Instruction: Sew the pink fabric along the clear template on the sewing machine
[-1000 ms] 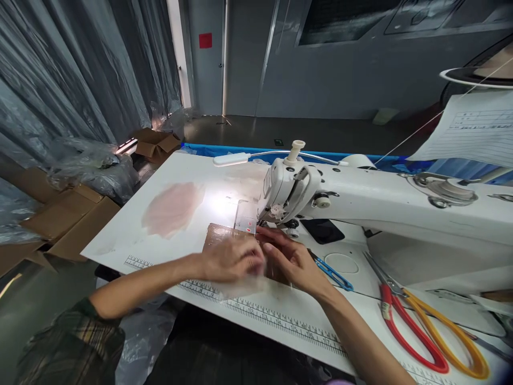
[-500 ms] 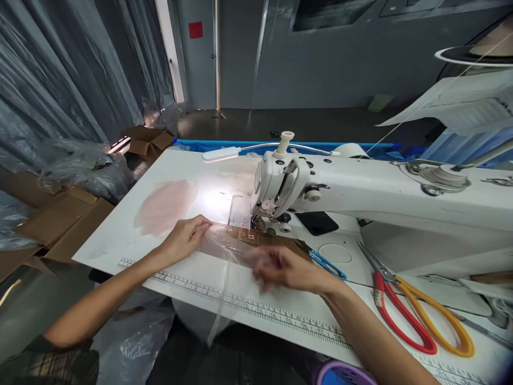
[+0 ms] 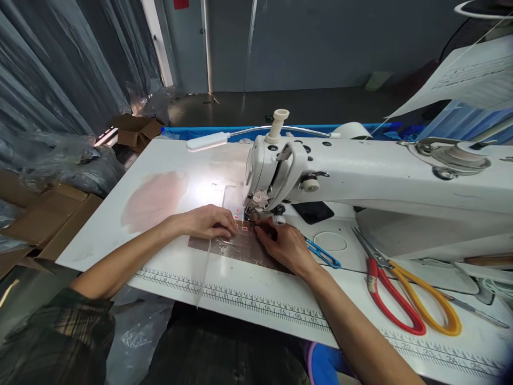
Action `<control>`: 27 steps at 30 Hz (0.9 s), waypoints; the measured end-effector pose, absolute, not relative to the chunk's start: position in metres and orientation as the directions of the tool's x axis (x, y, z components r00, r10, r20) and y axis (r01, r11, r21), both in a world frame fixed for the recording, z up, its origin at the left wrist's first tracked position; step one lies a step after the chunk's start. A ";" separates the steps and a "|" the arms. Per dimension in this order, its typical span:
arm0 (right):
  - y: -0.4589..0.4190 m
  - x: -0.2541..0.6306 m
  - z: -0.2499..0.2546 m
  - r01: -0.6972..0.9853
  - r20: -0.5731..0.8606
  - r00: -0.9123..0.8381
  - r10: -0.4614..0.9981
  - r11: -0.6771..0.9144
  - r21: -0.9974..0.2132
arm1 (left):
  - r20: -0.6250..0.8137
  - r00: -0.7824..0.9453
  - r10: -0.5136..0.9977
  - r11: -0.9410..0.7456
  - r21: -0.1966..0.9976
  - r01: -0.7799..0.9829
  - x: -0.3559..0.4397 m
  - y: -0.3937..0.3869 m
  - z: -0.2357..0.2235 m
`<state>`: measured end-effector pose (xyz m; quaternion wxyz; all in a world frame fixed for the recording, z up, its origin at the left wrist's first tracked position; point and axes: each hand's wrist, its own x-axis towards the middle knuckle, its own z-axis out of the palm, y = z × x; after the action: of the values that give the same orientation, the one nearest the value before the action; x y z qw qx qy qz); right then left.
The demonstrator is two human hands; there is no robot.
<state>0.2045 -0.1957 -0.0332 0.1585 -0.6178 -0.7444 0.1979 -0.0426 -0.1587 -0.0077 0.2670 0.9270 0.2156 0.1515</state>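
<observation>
A thin clear plastic piece (image 3: 236, 247) lies over a brown patch on the white table, right in front of the needle of a white sewing machine (image 3: 280, 171). My left hand (image 3: 210, 222) rests on the piece's left part, fingers curled and pressed down on it. My right hand (image 3: 282, 245) presses the right part, fingertips pinched at the edge just under the presser foot. A narrow clear strip hangs from the piece over the table's front edge.
Red and yellow scissors (image 3: 409, 299) lie at the right, blue thread snips (image 3: 323, 255) beside my right hand. A pink fabric piece (image 3: 154, 198) lies at the left. Cardboard boxes (image 3: 52, 219) and plastic wrap stand on the floor left. A printed ruler (image 3: 260, 307) runs along the table's front.
Both hands moved apart while spreading the plastic, then came together again at the presser foot. The piece now lies flatter and closer to the needle.
</observation>
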 end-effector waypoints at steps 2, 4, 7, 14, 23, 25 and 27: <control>-0.196 0.205 -0.035 0.854 0.014 -0.203 0.979 0.184 -0.487 | 0.100 0.878 0.468 -0.738 0.591 0.327 -0.041 -0.153 -0.013; -0.196 0.206 -0.036 0.852 0.029 -0.216 0.976 0.203 -0.483 | 0.128 0.869 0.479 -0.756 0.563 0.334 -0.043 -0.147 -0.019; -0.198 0.208 -0.036 0.839 0.055 -0.246 0.968 0.241 -0.487 | 0.212 0.838 0.502 -0.798 0.488 0.355 -0.045 -0.143 -0.023; -0.207 0.197 -0.020 0.605 0.173 -0.369 0.913 0.377 -0.701 | 0.191 0.809 0.555 -0.781 0.453 0.429 -0.040 -0.153 0.001; -0.217 0.166 -0.016 0.588 0.139 -0.363 0.921 0.342 -0.733 | 0.250 0.787 0.564 -0.801 0.398 0.447 -0.042 -0.162 0.000; -0.222 0.161 -0.015 0.531 0.129 -0.357 0.925 0.315 -0.787 | 0.274 0.773 0.572 -0.797 0.409 0.444 -0.046 -0.166 0.001; -0.229 0.157 -0.014 0.412 0.078 -0.365 0.928 0.236 -0.880 | 0.247 0.771 0.586 -0.769 0.468 0.435 -0.052 -0.172 0.006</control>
<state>0.1568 -0.2289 -0.0142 0.3171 -0.4657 -0.7194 0.4062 -0.0523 -0.1721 0.0064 0.1957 0.9205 0.2774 0.1933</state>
